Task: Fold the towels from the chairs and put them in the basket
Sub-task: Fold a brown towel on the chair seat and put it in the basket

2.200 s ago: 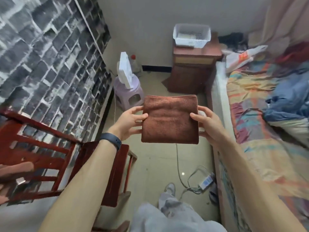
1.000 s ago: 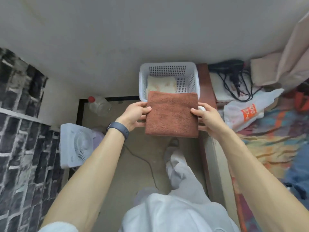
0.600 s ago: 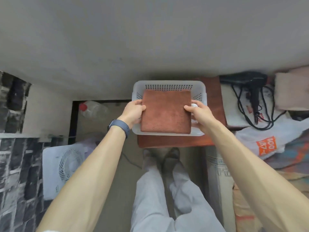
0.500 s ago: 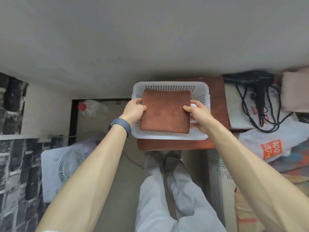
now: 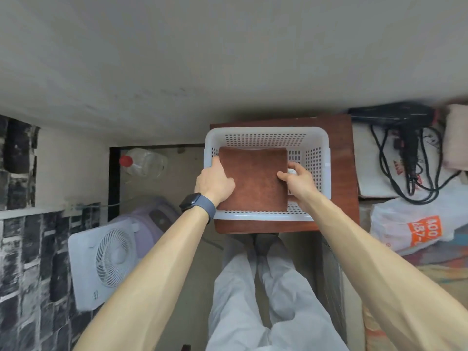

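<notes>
Folded towel [image 5: 253, 179] is held inside basket [image 5: 326, 158], at left wall. Left hand [image 5: 214, 182] is pinched on left edge, right hand [image 5: 295, 179] on right edge. Soft, light, floppy judged: opposite edges best gripped so fold is kept.
</notes>
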Tool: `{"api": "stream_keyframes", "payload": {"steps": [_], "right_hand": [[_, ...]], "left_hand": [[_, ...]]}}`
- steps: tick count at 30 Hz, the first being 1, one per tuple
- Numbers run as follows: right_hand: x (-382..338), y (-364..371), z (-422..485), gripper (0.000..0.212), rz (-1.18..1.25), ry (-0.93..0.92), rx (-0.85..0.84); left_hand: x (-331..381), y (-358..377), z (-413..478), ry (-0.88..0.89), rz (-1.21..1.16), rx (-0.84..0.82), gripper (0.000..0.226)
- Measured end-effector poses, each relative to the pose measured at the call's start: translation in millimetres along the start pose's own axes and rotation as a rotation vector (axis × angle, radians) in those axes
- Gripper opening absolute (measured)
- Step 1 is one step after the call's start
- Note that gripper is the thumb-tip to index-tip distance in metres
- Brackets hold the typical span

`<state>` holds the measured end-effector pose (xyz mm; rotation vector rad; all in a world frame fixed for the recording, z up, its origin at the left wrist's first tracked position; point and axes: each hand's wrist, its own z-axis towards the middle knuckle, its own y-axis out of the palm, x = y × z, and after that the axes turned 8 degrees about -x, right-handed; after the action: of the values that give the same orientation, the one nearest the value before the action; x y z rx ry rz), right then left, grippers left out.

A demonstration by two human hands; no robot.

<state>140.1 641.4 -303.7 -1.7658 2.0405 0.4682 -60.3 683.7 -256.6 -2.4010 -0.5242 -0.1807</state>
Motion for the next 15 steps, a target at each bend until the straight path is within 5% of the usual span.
{"api": "stream_keyframes", "payload": {"steps": [7, 10, 12, 15], "right_hand": [[15, -1, -4, 0.048, -0.266, -0.232, 0.153], [29, 4, -19, 0.059, -0.686, -0.482, 0.278], [39, 11, -24, 0.067, -1.005, -0.64, 0.214], [38, 17, -14, 0.086, -1.261, -0.601, 0.079]], "left_hand": [[-3, 21, -11, 0.313, 0.531, 0.356, 0.053], [-17, 30, -4, 0.437, 0.692, 0.334, 0.053], [-25, 28, 0, 0.492, 0.818, 0.227, 0.066], [-33, 18, 13, 0.489, 0.919, 0.118, 0.083]]}}
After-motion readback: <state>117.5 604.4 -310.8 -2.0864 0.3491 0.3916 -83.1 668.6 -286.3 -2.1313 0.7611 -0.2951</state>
